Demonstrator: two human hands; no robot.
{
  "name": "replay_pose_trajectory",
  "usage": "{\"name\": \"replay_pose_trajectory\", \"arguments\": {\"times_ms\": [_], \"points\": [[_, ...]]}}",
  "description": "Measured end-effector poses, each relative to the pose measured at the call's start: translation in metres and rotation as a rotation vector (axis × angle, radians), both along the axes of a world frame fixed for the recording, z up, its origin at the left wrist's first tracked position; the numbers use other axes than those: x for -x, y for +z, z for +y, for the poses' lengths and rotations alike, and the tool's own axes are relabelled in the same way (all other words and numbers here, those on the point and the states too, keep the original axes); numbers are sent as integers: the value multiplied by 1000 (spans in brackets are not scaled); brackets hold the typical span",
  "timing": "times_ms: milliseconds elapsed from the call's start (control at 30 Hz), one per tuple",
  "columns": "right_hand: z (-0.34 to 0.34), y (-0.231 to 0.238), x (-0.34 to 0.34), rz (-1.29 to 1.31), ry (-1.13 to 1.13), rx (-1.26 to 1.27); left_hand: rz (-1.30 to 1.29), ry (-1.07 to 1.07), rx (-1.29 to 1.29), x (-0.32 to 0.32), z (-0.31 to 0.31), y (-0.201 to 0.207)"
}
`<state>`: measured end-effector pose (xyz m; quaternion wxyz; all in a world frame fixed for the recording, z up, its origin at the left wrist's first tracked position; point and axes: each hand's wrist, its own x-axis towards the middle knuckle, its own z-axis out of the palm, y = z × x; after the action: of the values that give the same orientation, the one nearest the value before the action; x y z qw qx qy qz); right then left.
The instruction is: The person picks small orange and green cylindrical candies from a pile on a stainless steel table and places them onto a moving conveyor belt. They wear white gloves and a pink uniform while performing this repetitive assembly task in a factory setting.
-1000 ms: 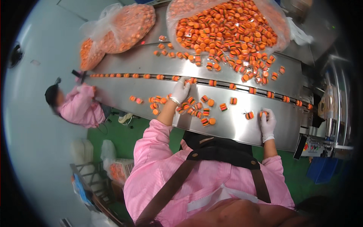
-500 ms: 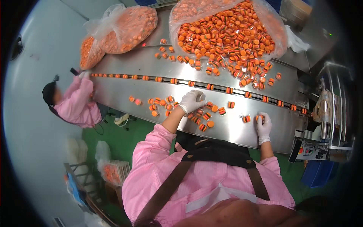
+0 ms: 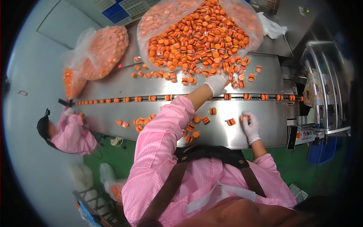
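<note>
Feeding step: left gloved hand (image 3: 216,83) reaches, spread, into the far heap of orange burger-shaped candies (image 3: 196,41); right gloved hand (image 3: 250,125) pinches one orange burger-shaped candy (image 3: 244,117) near the conveyor slot (image 3: 261,97), which likely wants careful placing.

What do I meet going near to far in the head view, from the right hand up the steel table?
Right hand → conveyor row of orange pieces → left hand → open bag of orange pieces.
</note>
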<state>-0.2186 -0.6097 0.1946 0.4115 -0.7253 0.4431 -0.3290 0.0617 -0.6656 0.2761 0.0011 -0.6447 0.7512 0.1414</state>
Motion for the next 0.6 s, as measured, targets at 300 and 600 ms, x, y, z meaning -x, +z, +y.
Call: {"name": "replay_pose_trajectory", "arguments": {"times_ms": [300, 600], "points": [[0, 4, -1, -46, 26, 3, -87, 10, 151, -2, -3, -40], [-2, -6, 2, -99, 41, 31, 880, 573, 298, -38, 57, -33]]}}
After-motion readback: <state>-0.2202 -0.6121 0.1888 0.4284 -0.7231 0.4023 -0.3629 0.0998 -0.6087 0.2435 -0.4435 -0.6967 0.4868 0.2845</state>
